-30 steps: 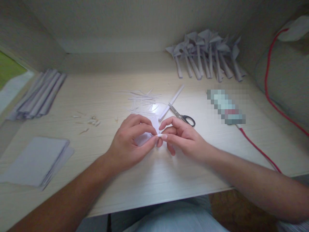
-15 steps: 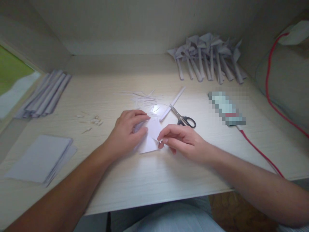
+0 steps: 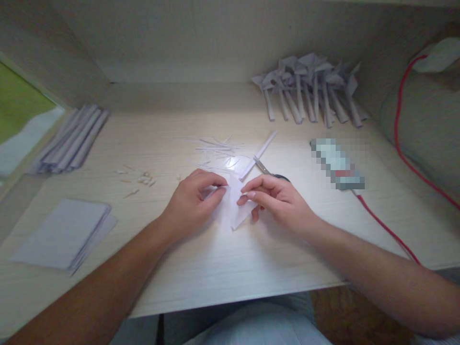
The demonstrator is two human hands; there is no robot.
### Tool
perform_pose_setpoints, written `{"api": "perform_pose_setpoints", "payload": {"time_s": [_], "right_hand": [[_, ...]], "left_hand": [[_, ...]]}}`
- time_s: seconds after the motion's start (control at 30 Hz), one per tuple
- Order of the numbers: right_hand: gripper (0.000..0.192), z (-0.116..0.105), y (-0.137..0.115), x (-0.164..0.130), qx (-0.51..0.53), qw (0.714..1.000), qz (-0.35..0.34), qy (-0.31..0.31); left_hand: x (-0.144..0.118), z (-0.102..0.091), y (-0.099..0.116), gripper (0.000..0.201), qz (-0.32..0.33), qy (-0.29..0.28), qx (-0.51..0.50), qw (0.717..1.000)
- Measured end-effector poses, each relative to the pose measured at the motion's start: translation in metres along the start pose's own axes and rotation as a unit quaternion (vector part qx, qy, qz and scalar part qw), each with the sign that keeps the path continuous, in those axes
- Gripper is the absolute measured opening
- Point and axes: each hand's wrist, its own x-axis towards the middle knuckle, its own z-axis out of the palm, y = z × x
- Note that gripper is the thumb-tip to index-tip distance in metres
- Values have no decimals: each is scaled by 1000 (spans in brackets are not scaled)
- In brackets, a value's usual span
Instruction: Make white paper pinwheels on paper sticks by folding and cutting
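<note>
A folded sheet of white paper [image 3: 234, 203] is held up between my two hands, with a crease down its middle. My left hand [image 3: 196, 199] pinches its left edge between thumb and forefinger. The fingertips of my right hand [image 3: 275, 199] are closed on its right flap; the exact grip is partly hidden. Just beyond my right hand lie scissors [image 3: 264, 166], their dark handles partly covered by the hand. A thin rolled paper stick [image 3: 268, 143] lies by the blades. Narrow paper strips [image 3: 219, 146] are scattered behind the sheet.
Small whitish bits [image 3: 145, 179] lie left of my hands. A stack of paper [image 3: 63, 232] sits at front left, with paper rolls [image 3: 74, 139] behind it. Paper pinwheels [image 3: 309, 81] on sticks stand at back right. A blurred-out phone [image 3: 338, 163] has a red cable [image 3: 390, 230].
The sheet has come up off the table and now stands folded at its crease. Both hands moved slightly; my right hand shifted away from me and covers more of the scissors.
</note>
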Motion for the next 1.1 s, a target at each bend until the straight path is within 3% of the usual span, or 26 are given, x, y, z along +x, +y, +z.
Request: {"api": "perform_pose_setpoints", "payload": {"time_s": [0.2,1.1], "right_hand": [[14,2,1,-3,-11,999,-31,10],[10,2,0,-4,21,999,-36,-7]], "left_hand": [[-3,5,8,16,59,-49,-21,997],[-5,3,13,13,66,-55,-80,993]]}}
